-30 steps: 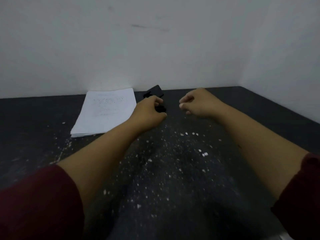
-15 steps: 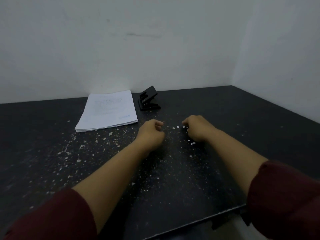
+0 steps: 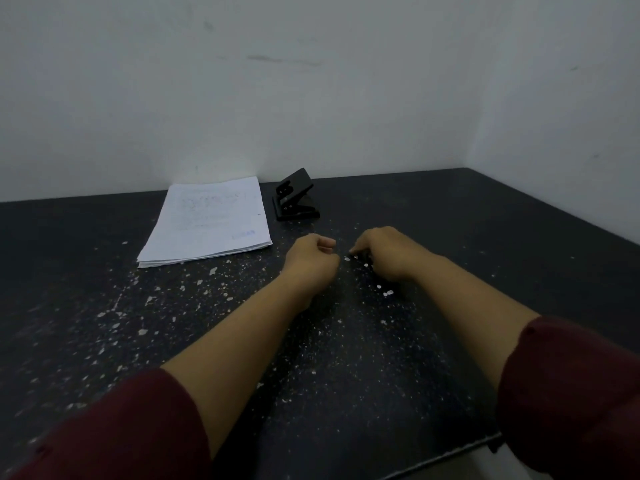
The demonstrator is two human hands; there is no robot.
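The fingers of your left hand are curled into a fist with the thumb on top. Nothing shows inside it, and I cannot tell whether it hides anything. Off to the left of those fingers and beyond them lies the paper stack. The hole punch stands nearly straight beyond them, well apart.

The paper dots lie on the table just right of your left knuckles, in the gap between your hands. They form a short row that runs left to right, slanting slightly toward you as it goes right.

The fingertips of your right hand are bent down to the surface at the far edge of that row, touching it or very nearly. I cannot tell whether they already pinch a dot. A second small cluster sits on your side of the right hand, close under its heel.

So the right hand is the nearer one. The row runs away from its fingertips toward you and under the palm, and I judge that a short pull back along that line would gather it.
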